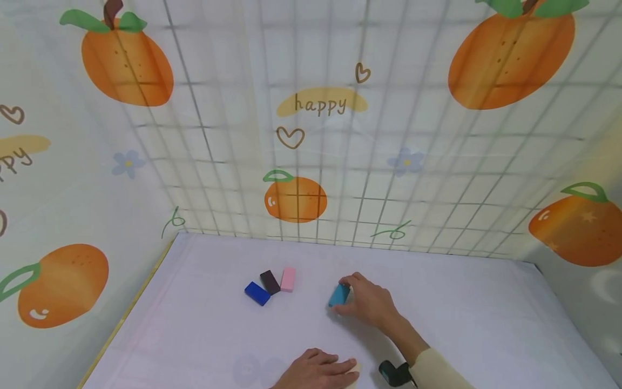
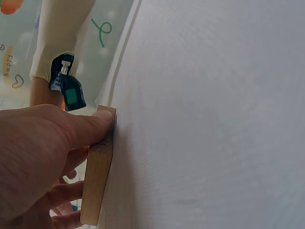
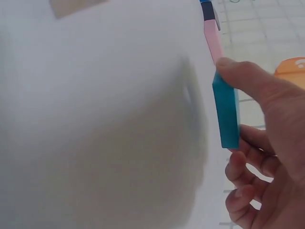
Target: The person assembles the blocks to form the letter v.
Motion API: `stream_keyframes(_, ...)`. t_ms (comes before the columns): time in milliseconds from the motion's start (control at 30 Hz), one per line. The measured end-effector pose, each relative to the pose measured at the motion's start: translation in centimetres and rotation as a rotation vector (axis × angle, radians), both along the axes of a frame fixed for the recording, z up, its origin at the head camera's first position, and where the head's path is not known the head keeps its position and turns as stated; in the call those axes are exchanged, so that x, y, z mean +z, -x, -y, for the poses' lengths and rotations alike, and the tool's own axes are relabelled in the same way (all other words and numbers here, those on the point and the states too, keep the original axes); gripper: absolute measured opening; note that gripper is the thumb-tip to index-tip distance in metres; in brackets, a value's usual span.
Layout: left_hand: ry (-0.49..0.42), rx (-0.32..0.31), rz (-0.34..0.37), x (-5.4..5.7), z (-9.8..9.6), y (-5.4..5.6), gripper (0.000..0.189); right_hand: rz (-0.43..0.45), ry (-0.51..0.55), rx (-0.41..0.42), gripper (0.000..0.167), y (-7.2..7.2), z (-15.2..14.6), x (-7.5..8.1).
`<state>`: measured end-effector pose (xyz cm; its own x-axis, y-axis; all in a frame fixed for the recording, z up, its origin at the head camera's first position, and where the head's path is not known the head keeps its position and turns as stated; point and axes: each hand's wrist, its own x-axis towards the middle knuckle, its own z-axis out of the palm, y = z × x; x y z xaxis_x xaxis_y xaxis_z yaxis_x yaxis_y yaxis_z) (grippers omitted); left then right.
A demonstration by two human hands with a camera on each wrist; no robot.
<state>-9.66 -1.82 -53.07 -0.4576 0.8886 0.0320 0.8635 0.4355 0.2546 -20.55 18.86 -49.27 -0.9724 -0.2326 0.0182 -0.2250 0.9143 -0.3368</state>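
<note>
My right hand [image 1: 371,302] pinches a light blue rectangular block [image 1: 339,295] by its two ends, thumb at the near end and fingertips at the far one. In the right wrist view the thumb lies on one end of that block [image 3: 227,112], and the lower fingers are loosely bent. Nearer the front, my left hand [image 1: 318,370] grips a bare wooden block [image 2: 97,183], largely covered by the fingers in the head view. The left wrist view has the thumb at one end of it and fingertips along the side.
Left of the light blue block lie a pink block [image 1: 288,279], a dark brown block [image 1: 270,282] and a blue block [image 1: 257,293], close together. The white tabletop [image 1: 194,324] meets a printed cloth backdrop [image 1: 233,135] behind. A dark wrist camera [image 1: 394,373] sits on the right wrist.
</note>
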Motion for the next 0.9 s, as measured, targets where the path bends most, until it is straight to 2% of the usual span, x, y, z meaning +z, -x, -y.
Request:
stream_keyframes(300, -0.016, -0.002, -0.031, -0.3, 0.0, 0.0, 0.056, -0.027, 0.012, -0.008, 0.065, -1.1, -0.6, 0.1)
stream_keyframes(567, 0.008, -0.001, -0.019, -0.3, 0.0, 0.1, 0.058, -0.042, 0.005, -0.021, 0.065, -2.1, -1.2, 0.0)
stream_keyframes(900, 0.005, 0.006, -0.052, -0.4, -0.1, -0.1, 0.057, -0.019, -0.014, -0.042, 0.067, -3.6, -1.9, 0.0)
